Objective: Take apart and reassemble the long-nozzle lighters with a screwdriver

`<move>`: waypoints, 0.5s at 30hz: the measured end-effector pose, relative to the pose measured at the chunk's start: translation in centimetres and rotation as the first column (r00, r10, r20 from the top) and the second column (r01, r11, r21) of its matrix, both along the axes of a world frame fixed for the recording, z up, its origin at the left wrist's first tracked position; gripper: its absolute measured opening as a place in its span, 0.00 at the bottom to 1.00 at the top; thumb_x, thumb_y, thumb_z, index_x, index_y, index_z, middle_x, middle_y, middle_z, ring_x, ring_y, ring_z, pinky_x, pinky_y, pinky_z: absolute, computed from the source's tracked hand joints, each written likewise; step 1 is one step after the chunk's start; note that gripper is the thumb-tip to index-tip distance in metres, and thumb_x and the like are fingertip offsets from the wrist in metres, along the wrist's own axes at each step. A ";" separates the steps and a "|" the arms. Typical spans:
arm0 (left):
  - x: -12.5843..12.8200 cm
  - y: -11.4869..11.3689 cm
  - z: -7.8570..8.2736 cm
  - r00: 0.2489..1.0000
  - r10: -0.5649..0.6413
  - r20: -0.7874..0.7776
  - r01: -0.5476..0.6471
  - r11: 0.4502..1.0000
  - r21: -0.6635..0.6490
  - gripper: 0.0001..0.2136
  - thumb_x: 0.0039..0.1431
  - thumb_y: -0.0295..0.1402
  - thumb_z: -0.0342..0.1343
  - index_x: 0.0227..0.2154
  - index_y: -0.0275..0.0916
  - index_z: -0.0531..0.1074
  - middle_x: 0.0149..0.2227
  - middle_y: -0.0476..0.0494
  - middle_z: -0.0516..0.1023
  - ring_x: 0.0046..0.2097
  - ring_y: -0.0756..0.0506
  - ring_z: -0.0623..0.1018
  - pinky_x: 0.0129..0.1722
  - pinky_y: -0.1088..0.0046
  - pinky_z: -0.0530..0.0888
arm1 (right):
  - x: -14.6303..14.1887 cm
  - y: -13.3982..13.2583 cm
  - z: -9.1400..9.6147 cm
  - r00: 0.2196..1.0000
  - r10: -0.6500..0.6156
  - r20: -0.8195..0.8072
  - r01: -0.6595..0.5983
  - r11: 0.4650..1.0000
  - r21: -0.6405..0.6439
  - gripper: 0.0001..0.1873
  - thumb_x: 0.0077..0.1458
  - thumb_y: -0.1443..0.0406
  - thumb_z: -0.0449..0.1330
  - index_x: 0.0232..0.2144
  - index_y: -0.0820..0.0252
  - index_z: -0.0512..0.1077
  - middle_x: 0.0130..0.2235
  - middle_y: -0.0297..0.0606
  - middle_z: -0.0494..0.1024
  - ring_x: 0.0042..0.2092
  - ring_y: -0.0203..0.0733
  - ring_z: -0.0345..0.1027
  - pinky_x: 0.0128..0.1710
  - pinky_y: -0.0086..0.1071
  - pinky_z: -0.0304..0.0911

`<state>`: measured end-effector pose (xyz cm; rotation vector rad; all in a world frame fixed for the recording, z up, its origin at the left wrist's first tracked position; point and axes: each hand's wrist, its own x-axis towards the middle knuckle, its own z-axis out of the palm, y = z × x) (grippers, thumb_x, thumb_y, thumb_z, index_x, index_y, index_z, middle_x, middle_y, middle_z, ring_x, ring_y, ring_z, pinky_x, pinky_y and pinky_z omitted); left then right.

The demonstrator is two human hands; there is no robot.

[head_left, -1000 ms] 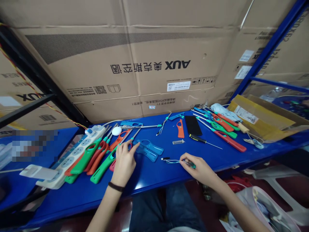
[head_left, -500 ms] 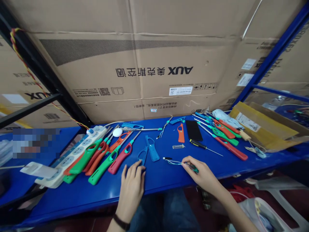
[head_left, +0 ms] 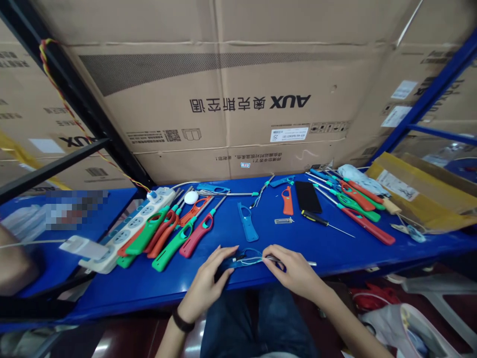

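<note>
Near the table's front edge, my left hand curls around the left end of a blue lighter shell half, partly hidden by my fingers. My right hand pinches a thin metal lighter tube with loose wires that trail over the shell. The wires end in a small black and white piece close to my left fingertips. Just beyond lies another blue shell half. An orange shell half and a small clear part rest farther right.
Several assembled lighters lie beside a white power strip on the left, more on the right. A black phone, a screwdriver and an open yellow-taped box stand right. Large cardboard backs the table.
My left hand has brought the blue shell half right and toward the front edge. My right hand has moved left with the tube and wires, now over the shell. The view has shifted slightly.
</note>
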<state>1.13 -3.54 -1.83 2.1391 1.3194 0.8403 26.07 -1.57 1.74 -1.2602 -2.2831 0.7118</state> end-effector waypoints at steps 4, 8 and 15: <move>0.9 1.0 -0.1 0.998 -0.045 0.041 0.045 0.999 -0.004 0.20 0.63 0.29 0.49 0.57 0.48 0.61 0.56 0.45 0.71 0.60 0.43 0.67 0.62 0.51 0.59 | 0.1 0.3 -0.7 0.999 -0.036 0.024 0.035 0.999 0.034 0.09 0.64 0.63 0.48 0.37 0.54 0.67 0.33 0.32 0.72 0.31 0.36 0.67 0.32 0.29 0.58; 0.9 1.1 -0.5 0.997 -0.043 0.065 0.043 0.999 0.005 0.20 0.63 0.30 0.50 0.57 0.48 0.62 0.55 0.45 0.71 0.60 0.42 0.67 0.61 0.50 0.60 | 0.3 0.4 -1.1 0.999 -0.054 0.000 0.054 0.997 0.054 0.08 0.63 0.63 0.48 0.37 0.55 0.67 0.33 0.33 0.72 0.32 0.36 0.68 0.32 0.28 0.58; 0.8 1.3 -0.6 0.994 -0.070 0.078 0.067 0.997 0.044 0.19 0.62 0.28 0.51 0.55 0.48 0.64 0.53 0.46 0.73 0.58 0.44 0.69 0.61 0.54 0.61 | 0.1 0.6 -1.6 0.998 -0.054 0.026 0.052 0.996 0.071 0.06 0.62 0.64 0.49 0.36 0.54 0.66 0.33 0.32 0.72 0.32 0.36 0.69 0.31 0.27 0.58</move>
